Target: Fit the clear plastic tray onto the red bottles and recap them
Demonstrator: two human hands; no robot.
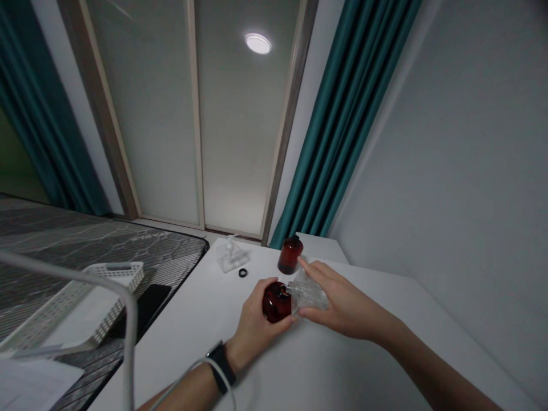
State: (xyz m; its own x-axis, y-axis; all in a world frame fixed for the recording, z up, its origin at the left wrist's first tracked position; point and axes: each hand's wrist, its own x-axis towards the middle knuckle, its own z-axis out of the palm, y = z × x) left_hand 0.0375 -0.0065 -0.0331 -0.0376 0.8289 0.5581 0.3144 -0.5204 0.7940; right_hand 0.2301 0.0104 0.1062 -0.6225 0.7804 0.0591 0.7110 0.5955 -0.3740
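Observation:
My left hand (pixel 257 322) is wrapped round a dark red bottle (pixel 276 302) standing on the white table (pixel 214 331). My right hand (pixel 338 302) holds a clear plastic piece (pixel 307 294) tilted against the bottle's top; I cannot tell whether it is a bag or a container. A second dark red bottle (pixel 290 255) with a black cap stands upright just behind, apart from both hands. A black watch sits on my left wrist.
A small black ring (pixel 242 273) and a clear plastic packet (pixel 232 256) lie at the table's far end. A bed with a grey patterned cover (pixel 85 245) lies left, bearing a white perforated basket (pixel 98 297). Teal curtains and a white wall stand behind.

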